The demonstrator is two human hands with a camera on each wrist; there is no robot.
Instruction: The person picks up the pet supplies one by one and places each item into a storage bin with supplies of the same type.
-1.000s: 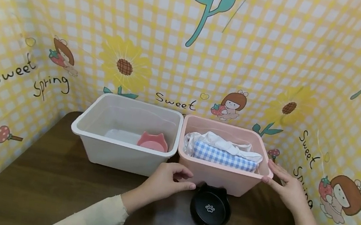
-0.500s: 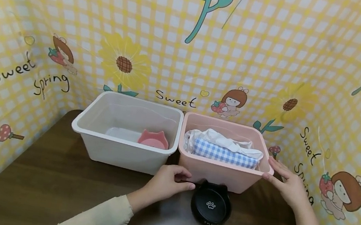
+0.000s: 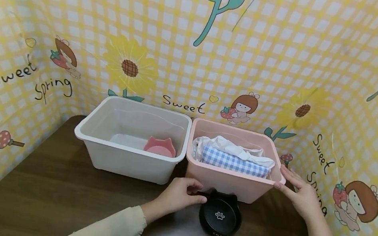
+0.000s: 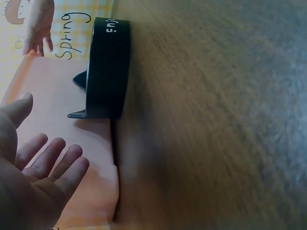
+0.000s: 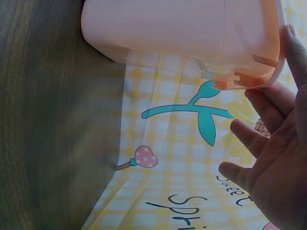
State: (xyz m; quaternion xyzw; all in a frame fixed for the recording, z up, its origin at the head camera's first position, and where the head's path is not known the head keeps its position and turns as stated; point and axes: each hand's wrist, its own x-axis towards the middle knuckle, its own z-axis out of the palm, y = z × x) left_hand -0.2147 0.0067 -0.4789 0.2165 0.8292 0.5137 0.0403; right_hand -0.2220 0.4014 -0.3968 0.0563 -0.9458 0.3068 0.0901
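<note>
My left hand (image 3: 179,195) hovers just left of a black cat-eared pet bowl (image 3: 220,215) marked with a white paw. Its fingers are loosely bent, and the left wrist view shows a gap between the hand (image 4: 41,172) and the bowl (image 4: 108,72). The bowl's ears point toward the front wall of a pink bin (image 3: 230,186). At that bin's front right corner, my right hand (image 3: 303,196) rests straight fingers and thumb on the rim. Inside the pink bin lie a blue-and-white checked cloth roll (image 3: 235,163) and crumpled white fabric (image 3: 239,149).
A grey-white bin (image 3: 128,164) stands beside the pink one on the left, with a pink cat-eared bowl (image 3: 160,147) inside. Both bins sit at the back of the dark wooden table (image 3: 38,181). A yellow checked curtain (image 3: 273,57) encloses the back and sides.
My left hand has shifted slightly right and toward me, closer to the black bowl. My right hand stays at the pink bin's corner. The bins and bowls keep their places.
</note>
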